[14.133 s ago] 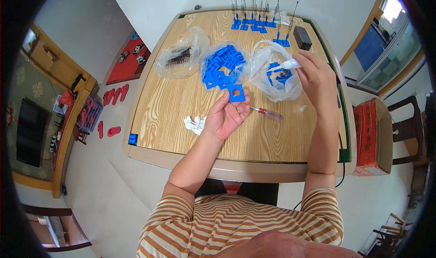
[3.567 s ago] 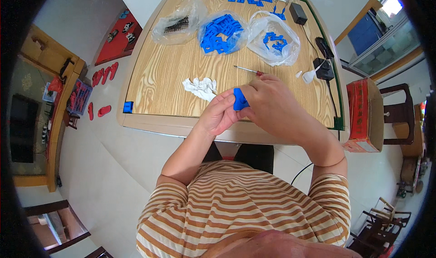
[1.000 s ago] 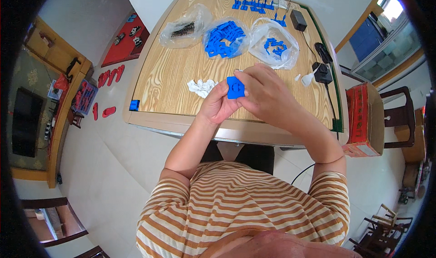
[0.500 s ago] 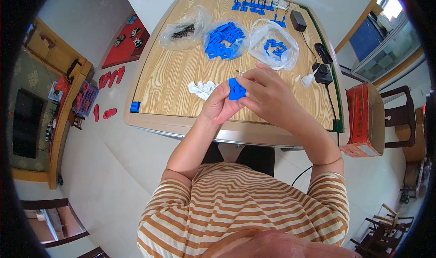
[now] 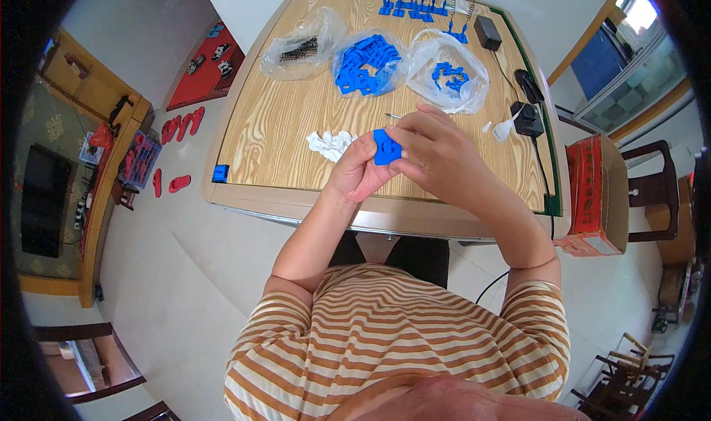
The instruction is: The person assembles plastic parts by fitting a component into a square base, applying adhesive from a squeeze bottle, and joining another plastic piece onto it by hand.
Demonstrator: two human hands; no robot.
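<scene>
Head view, twelve o'clock: newly tilted blue plate (image 5: pixel 384 149), seemingly mid-adjustment, is gripped by left hand (image 5: pixel 357 172) and right hand (image 5: pixel 438 148)

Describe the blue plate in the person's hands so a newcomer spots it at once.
Start at the wood-grain table and look toward its near side. There, the left hand and the right hand hold up a squarish blue plate, partly covered. Unlike the blue parts heaped in the middle plastic bag, it is single and held.
</scene>
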